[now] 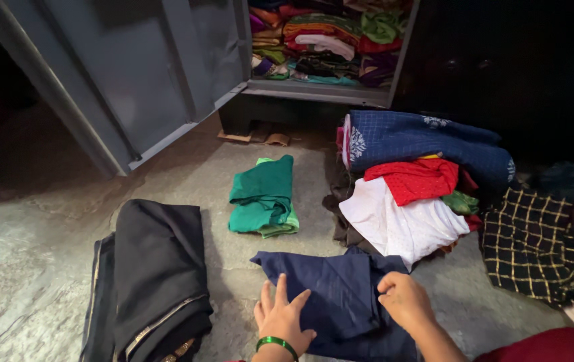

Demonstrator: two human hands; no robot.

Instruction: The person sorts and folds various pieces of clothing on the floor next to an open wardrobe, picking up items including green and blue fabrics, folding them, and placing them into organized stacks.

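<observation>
Apparently navy cloth (340, 295) lies under both fingers (280, 295).

Bare grey stone floor (25, 268) lies open across the left of the frame and in a strip up the centre. A folded black cloth with gold trim (156, 275) blocks the lower left, and a folded green garment (263, 194) sits mid-frame. The heaped pile of blue, red and white clothes (407, 181) and a dark checked cloth (538, 245) crowd the right. The open grey metal cupboard door (133, 74) bars the upper left.
</observation>
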